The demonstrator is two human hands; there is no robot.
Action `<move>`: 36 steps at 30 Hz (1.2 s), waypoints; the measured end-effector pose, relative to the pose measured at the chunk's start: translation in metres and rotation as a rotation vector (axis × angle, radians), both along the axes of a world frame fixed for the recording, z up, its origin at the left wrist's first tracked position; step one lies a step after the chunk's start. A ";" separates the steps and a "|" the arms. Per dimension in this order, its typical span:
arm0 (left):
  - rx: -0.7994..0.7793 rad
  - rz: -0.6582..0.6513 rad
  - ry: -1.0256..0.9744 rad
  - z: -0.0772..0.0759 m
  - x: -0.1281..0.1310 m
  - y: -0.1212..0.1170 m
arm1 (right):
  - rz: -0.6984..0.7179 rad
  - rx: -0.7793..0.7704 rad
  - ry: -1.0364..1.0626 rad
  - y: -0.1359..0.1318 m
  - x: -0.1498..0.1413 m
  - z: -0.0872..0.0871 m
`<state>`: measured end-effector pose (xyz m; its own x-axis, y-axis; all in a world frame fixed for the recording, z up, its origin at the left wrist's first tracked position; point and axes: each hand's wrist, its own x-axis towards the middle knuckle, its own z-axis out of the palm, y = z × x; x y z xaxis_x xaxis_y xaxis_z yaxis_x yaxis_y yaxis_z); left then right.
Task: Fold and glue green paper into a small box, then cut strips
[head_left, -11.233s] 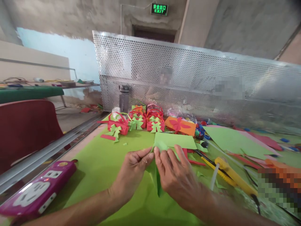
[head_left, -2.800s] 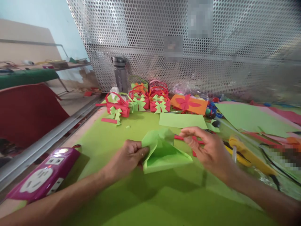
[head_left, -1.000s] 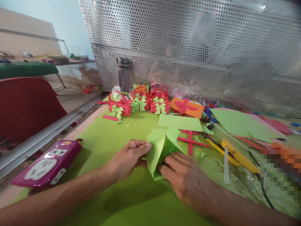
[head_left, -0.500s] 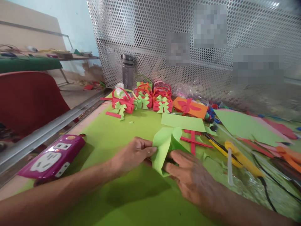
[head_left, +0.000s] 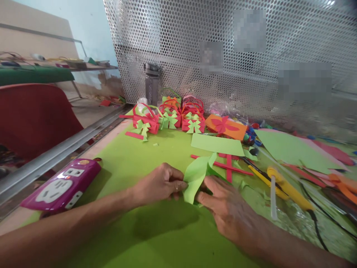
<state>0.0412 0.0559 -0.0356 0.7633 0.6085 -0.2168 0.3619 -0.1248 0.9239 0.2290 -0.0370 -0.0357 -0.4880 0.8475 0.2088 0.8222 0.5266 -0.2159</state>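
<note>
A folded piece of light green paper [head_left: 195, 176] is held up above the green tabletop, between both hands. My left hand [head_left: 160, 182] pinches its left edge between thumb and fingers. My right hand [head_left: 223, 204] grips it from the right, with some fingertips hidden in or behind the fold. Just beyond the paper lie crossed red paper strips [head_left: 229, 169] and a flat light green paper rectangle [head_left: 217, 144].
Several small red paper baskets [head_left: 145, 123] with green bows stand at the back, before a grey bottle [head_left: 152, 85]. A purple power strip [head_left: 64, 186] lies left. To the right are a yellow glue gun [head_left: 290, 190], a yellow cutter [head_left: 262, 176] and paper sheets [head_left: 295, 149].
The green paper has turned and tilted slightly, so its fold looks flatter and narrower. My left hand has shifted a little to the right, and more of the red strip behind shows.
</note>
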 end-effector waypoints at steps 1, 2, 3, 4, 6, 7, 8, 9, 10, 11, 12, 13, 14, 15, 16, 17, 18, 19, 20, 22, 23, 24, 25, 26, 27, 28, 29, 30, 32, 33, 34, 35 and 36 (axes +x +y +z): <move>-0.005 -0.006 0.000 0.000 0.000 0.000 | -0.006 -0.010 -0.001 0.000 0.000 -0.001; 0.001 -0.009 -0.002 0.000 0.000 0.000 | -0.012 -0.017 -0.002 -0.001 0.000 -0.001; 0.024 -0.003 -0.005 0.000 0.000 0.000 | -0.016 -0.020 -0.004 -0.001 0.000 -0.002; 0.061 0.008 -0.007 0.000 0.000 -0.001 | -0.019 -0.020 -0.008 -0.001 0.000 -0.002; 0.150 0.037 -0.008 0.000 0.000 -0.002 | -0.027 -0.017 -0.023 -0.001 0.000 -0.003; 0.194 0.049 -0.009 0.000 0.000 -0.003 | -0.032 -0.012 -0.031 -0.001 0.000 -0.003; 0.232 0.055 -0.009 -0.001 0.001 -0.004 | -0.038 -0.008 -0.039 -0.001 0.000 -0.004; 0.265 0.053 -0.008 -0.003 0.001 -0.004 | -0.043 0.000 -0.043 -0.001 0.000 -0.004; 0.298 0.045 -0.007 -0.004 0.001 -0.004 | -0.050 0.003 -0.045 -0.001 0.000 -0.005; 0.329 0.034 -0.006 -0.006 0.001 -0.003 | -0.057 0.006 -0.047 -0.001 0.001 -0.005; 0.358 0.021 -0.002 -0.007 0.001 -0.003 | -0.060 0.011 -0.043 -0.001 0.001 -0.006; 0.384 0.006 0.005 -0.008 0.001 -0.002 | -0.063 0.011 -0.040 -0.001 0.002 -0.007; 0.410 -0.008 0.013 -0.009 0.000 -0.001 | -0.064 0.008 -0.035 -0.001 0.002 -0.008; 0.431 -0.018 0.020 -0.009 0.000 0.000 | -0.062 0.004 -0.030 0.000 0.003 -0.008; 0.446 -0.028 0.031 -0.008 0.000 0.000 | -0.058 -0.002 -0.026 -0.001 0.004 -0.009; 0.457 -0.035 0.040 -0.007 -0.001 0.000 | -0.055 -0.003 -0.021 -0.001 0.004 -0.009; 0.464 -0.040 0.044 -0.006 -0.001 0.000 | -0.051 -0.008 -0.019 -0.001 0.005 -0.009; 0.467 -0.045 0.044 -0.006 -0.001 0.000 | -0.049 -0.008 -0.018 -0.001 0.005 -0.009; 0.467 -0.047 0.040 -0.005 -0.001 0.001 | -0.047 -0.004 -0.016 -0.001 0.005 -0.009; 0.464 -0.054 0.028 -0.006 -0.001 0.001 | -0.038 0.002 -0.014 -0.002 0.006 -0.009; 0.458 -0.055 0.025 -0.007 -0.001 0.001 | -0.035 0.006 -0.011 -0.002 0.006 -0.009; 0.445 -0.056 0.027 -0.009 -0.001 0.002 | -0.033 0.005 -0.010 -0.002 0.005 -0.008; 0.430 -0.054 0.033 -0.010 0.000 0.002 | -0.034 0.003 -0.007 -0.002 0.006 -0.008; 0.415 -0.055 0.038 -0.011 0.000 0.002 | -0.035 -0.002 -0.006 -0.002 0.006 -0.008; 0.401 -0.057 0.043 -0.012 0.000 0.003 | -0.039 -0.004 -0.006 -0.002 0.006 -0.008; 0.391 -0.061 0.045 -0.012 0.000 0.003 | -0.042 -0.004 -0.006 -0.002 0.006 -0.008; 0.383 -0.067 0.045 -0.011 0.000 0.003 | -0.040 -0.001 -0.007 -0.002 0.006 -0.008; 0.375 -0.076 0.047 -0.010 0.000 0.003 | -0.038 0.005 -0.006 -0.002 0.007 -0.008; 0.355 -0.101 0.054 -0.007 0.000 0.003 | -0.028 0.020 -0.002 -0.001 0.007 -0.008; 0.349 -0.117 0.061 -0.006 -0.001 0.003 | -0.023 0.031 0.001 -0.001 0.007 -0.008; 0.344 -0.133 0.068 -0.004 -0.001 0.002 | -0.019 0.042 0.003 -0.001 0.007 -0.008; 0.343 -0.147 0.074 -0.002 -0.001 0.002 | -0.020 0.048 0.005 -0.001 0.007 -0.007; 0.344 -0.156 0.076 -0.001 -0.001 0.002 | -0.025 0.043 0.008 -0.001 0.007 -0.007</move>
